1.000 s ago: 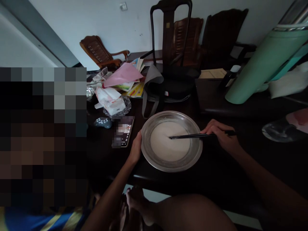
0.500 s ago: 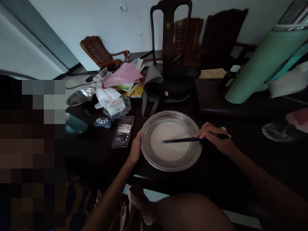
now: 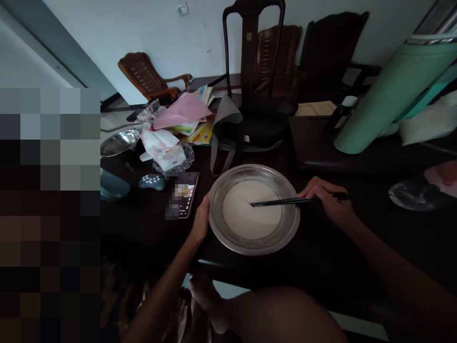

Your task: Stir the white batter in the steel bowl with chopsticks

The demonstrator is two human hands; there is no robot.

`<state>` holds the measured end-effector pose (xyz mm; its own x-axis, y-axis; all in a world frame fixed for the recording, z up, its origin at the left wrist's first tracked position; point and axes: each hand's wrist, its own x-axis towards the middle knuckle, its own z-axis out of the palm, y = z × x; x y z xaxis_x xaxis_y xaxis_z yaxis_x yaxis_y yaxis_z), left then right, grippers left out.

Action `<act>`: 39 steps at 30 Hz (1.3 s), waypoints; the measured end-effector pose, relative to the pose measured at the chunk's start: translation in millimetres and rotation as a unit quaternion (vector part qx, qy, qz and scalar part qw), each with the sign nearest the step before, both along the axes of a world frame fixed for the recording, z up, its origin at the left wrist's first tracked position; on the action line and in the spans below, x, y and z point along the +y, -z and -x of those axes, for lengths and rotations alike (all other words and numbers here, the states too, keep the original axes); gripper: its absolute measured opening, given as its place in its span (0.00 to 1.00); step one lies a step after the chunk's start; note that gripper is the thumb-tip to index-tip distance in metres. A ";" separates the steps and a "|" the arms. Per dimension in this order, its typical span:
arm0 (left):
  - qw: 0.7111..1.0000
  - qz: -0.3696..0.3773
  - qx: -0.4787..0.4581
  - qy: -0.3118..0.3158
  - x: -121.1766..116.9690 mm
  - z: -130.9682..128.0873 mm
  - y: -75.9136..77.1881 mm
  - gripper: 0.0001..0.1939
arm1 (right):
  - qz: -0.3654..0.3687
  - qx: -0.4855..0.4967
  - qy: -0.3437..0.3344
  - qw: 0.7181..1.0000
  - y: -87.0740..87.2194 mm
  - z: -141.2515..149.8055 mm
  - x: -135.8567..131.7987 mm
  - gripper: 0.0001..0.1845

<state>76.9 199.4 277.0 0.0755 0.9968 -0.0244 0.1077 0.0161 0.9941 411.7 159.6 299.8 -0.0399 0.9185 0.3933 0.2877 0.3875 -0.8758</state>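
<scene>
A wide metal bowl stands on the dark table, with a pale, milky liquid in it. My left hand grips the bowl by its left rim, fingers curled along the outer wall. Dark chopsticks are held in my closed right hand, to the right of the bowl. They cross the right rim at a low slant, and their tips dip into the liquid near the middle. Whether the tips reach the bottom cannot be seen.
Left of the bowl lie a lit phone, a dotted grey-blue object and a tissue pack. A black bag sits behind the bowl. A tall green flask stands at the right, and a clear-and-pink object lies nearer.
My right hand has shifted right and slightly up, drawing the chopstick tips rightward through the liquid. The bowl and my left hand have stayed in place.
</scene>
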 end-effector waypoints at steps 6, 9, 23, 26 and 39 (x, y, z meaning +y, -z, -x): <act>1.000 -0.002 -0.003 -0.001 -0.1 -0.2 -0.4 0.32 | -0.004 -0.027 -0.023 0.999 -0.8 -0.3 -0.1 0.13; 1.000 -0.003 -0.005 0.003 -0.6 -0.7 -1.6 0.32 | -0.011 0.020 -0.001 1.000 0.5 -1.0 0.5 0.17; 1.000 -0.006 -0.006 0.001 0.0 -1.5 -1.0 0.33 | 0.001 -0.022 -0.050 0.999 -0.7 1.1 -0.7 0.15; 1.000 0.000 -0.012 0.002 0.5 -0.7 0.9 0.33 | 0.010 -0.028 -0.015 0.999 -1.2 1.4 -0.8 0.13; 1.000 0.006 -0.004 -0.005 -0.2 -0.4 -0.6 0.33 | 0.015 0.009 0.007 1.000 -3.0 -0.2 0.3 0.18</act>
<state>77.3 199.2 277.6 0.0649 0.9973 -0.0356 0.0989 0.0291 0.9947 411.9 159.8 302.8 -0.0189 0.9305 0.3658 0.2767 0.3564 -0.8924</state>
